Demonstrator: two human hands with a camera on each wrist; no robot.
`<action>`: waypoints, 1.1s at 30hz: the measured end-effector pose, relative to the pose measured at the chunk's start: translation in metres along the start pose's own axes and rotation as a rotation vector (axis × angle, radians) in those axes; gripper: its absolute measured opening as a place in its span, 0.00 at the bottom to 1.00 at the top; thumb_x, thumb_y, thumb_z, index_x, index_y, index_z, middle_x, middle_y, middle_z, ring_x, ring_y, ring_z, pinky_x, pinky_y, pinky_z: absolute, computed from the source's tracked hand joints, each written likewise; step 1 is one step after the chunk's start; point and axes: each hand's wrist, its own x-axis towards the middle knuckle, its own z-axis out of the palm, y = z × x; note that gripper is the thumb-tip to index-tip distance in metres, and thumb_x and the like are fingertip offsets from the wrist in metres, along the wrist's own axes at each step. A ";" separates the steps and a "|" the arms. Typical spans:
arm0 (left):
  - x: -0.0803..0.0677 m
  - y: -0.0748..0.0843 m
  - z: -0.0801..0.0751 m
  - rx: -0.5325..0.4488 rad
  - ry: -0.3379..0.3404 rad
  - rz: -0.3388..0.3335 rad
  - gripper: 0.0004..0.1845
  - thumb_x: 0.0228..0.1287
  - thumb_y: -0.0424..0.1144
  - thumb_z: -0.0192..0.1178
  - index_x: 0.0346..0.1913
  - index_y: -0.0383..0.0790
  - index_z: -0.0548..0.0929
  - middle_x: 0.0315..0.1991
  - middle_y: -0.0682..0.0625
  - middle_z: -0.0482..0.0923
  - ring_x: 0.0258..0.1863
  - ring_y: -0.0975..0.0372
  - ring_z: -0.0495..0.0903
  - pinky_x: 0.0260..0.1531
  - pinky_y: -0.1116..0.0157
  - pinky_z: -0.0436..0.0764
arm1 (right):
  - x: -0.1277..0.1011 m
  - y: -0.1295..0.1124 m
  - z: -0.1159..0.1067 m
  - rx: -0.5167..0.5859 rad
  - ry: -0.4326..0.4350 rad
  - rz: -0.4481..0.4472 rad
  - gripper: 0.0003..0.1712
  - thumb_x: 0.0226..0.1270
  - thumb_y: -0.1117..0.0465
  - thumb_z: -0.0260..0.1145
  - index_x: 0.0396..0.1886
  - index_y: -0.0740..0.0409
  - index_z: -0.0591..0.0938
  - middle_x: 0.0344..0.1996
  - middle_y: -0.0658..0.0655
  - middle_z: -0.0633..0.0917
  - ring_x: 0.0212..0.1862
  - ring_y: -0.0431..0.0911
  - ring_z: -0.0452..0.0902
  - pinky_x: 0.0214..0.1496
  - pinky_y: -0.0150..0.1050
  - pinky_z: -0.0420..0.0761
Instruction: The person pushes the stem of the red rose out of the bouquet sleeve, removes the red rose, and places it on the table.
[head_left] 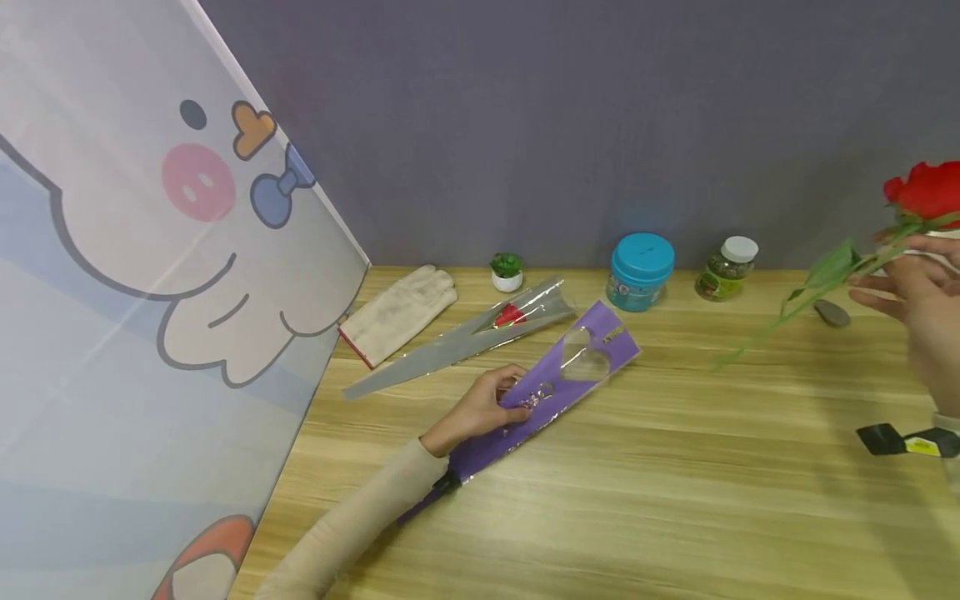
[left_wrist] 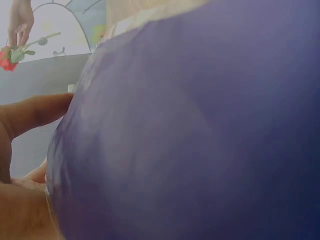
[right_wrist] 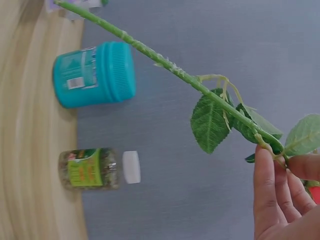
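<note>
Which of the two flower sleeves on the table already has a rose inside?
The clear plastic sleeve, not the empty purple sleeve under the left hand.

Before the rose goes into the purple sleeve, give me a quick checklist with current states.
1. Right hand holds the rose by the stem near the bloom: ok.
2. Left hand grips the purple sleeve flat on the table: ok.
3. Sleeve mouth open: cannot tell.
4. Stem tip lined up with the sleeve: not ok, it hangs off to the right.
5. Path clear: ok; teal jar and herb jar stand by the wall.
</note>
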 end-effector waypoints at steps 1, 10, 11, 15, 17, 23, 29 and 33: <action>0.000 0.001 0.000 0.003 0.002 -0.005 0.23 0.61 0.25 0.71 0.59 0.36 0.80 0.48 0.36 0.89 0.46 0.56 0.89 0.38 0.71 0.85 | -0.001 0.002 -0.001 0.006 -0.018 0.016 0.15 0.76 0.73 0.58 0.58 0.61 0.77 0.30 0.53 0.84 0.32 0.39 0.91 0.35 0.27 0.88; 0.003 0.003 0.000 0.007 -0.007 -0.017 0.24 0.66 0.27 0.68 0.64 0.36 0.78 0.43 0.35 0.90 0.28 0.66 0.84 0.26 0.73 0.81 | -0.011 0.018 -0.008 -0.351 -0.100 0.186 0.11 0.78 0.66 0.60 0.55 0.49 0.80 0.39 0.37 0.88 0.31 0.32 0.87 0.31 0.25 0.86; 0.003 0.003 0.000 0.007 -0.007 -0.019 0.24 0.66 0.26 0.67 0.64 0.35 0.77 0.43 0.35 0.90 0.28 0.67 0.85 0.27 0.73 0.81 | -0.013 0.020 -0.009 -0.364 -0.115 0.204 0.12 0.78 0.66 0.60 0.54 0.48 0.81 0.39 0.36 0.88 0.31 0.32 0.87 0.31 0.25 0.86; 0.004 0.006 -0.003 0.040 0.000 -0.042 0.24 0.66 0.24 0.65 0.64 0.35 0.77 0.42 0.36 0.91 0.31 0.66 0.86 0.33 0.73 0.83 | -0.018 0.032 -0.010 -0.340 -0.199 0.287 0.13 0.78 0.68 0.61 0.51 0.46 0.84 0.38 0.36 0.90 0.32 0.34 0.87 0.31 0.27 0.86; 0.004 0.007 -0.005 0.081 0.000 -0.042 0.24 0.66 0.24 0.65 0.65 0.36 0.78 0.41 0.37 0.91 0.32 0.66 0.86 0.40 0.72 0.83 | -0.021 0.038 -0.010 -0.365 -0.238 0.337 0.14 0.78 0.68 0.61 0.49 0.43 0.85 0.35 0.37 0.91 0.31 0.34 0.88 0.31 0.28 0.86; 0.005 0.005 -0.008 0.240 0.030 -0.005 0.24 0.63 0.25 0.67 0.62 0.37 0.81 0.42 0.39 0.90 0.34 0.63 0.83 0.42 0.68 0.83 | -0.029 0.061 -0.008 -0.358 -0.362 0.395 0.18 0.79 0.70 0.59 0.49 0.42 0.85 0.36 0.37 0.92 0.32 0.36 0.88 0.31 0.30 0.87; 0.007 0.003 -0.010 0.309 0.058 -0.006 0.24 0.61 0.26 0.69 0.61 0.38 0.84 0.46 0.38 0.88 0.38 0.54 0.87 0.41 0.67 0.85 | -0.034 0.081 -0.003 -0.438 -0.427 0.381 0.20 0.80 0.71 0.57 0.47 0.38 0.84 0.36 0.35 0.91 0.31 0.36 0.89 0.31 0.31 0.87; 0.007 0.001 -0.013 0.331 0.073 -0.007 0.23 0.59 0.25 0.70 0.59 0.37 0.85 0.44 0.39 0.88 0.38 0.53 0.88 0.41 0.67 0.86 | -0.038 0.093 -0.001 -0.505 -0.446 0.421 0.20 0.81 0.68 0.57 0.46 0.35 0.83 0.35 0.33 0.89 0.32 0.35 0.88 0.32 0.32 0.88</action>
